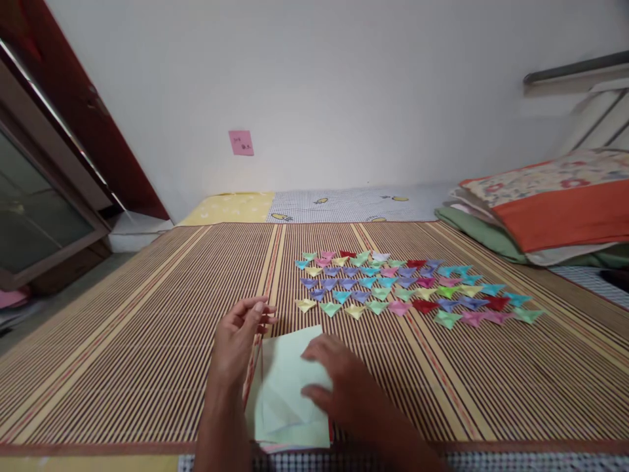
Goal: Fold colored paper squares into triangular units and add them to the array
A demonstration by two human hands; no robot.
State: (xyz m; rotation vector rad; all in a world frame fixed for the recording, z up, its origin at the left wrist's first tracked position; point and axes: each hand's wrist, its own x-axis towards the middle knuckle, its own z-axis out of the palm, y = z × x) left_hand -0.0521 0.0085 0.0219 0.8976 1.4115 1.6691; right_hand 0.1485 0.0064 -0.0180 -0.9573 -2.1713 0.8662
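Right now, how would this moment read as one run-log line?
left hand: beside pale green paper | right hand: over it, fingers spread, contact unclear | folded paper shapes: rows on striped mat

Left grip (236, 331): raised, fingers loosely curled and pointing right, thumb lying near them, slight gaps between fingertips. Left forearm (223, 419) runs near vertical up from the bottom edge, wrist roughly straight. Right grip (341, 373): motion-blurred, thumb and fingers spread into a C facing left, thumb lower. Right forearm (393, 432) slants in from bottom right. Both bare; hands apart, right one lower.
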